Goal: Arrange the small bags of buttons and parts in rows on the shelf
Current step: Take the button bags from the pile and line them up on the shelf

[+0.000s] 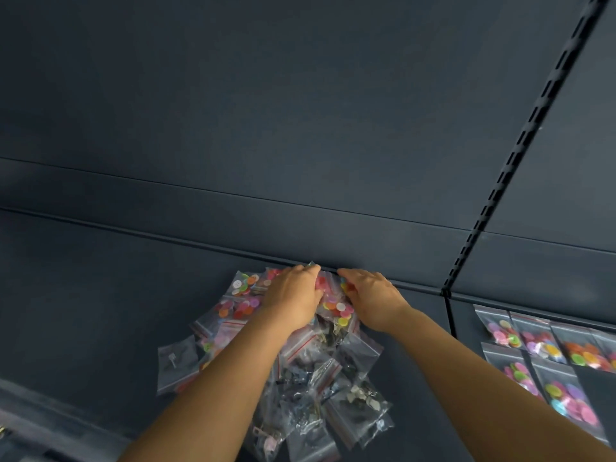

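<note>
A loose pile of small clear zip bags (300, 371) lies on the dark shelf (100, 295). Bags of coloured buttons sit at the far end of the pile, bags of dark and metal parts nearer me. My left hand (293, 295) and my right hand (373, 298) both rest at the back of the pile, close to the shelf's rear wall. Between them a bag of coloured buttons (335, 303) is pinched at both sides by their fingers. Fingertips are partly hidden by the bags.
On the neighbouring shelf section to the right, bags of coloured buttons (546, 358) lie flat in two rows. A slotted black upright (500, 181) divides the two sections. The shelf's front lip (50, 425) shows at the lower left.
</note>
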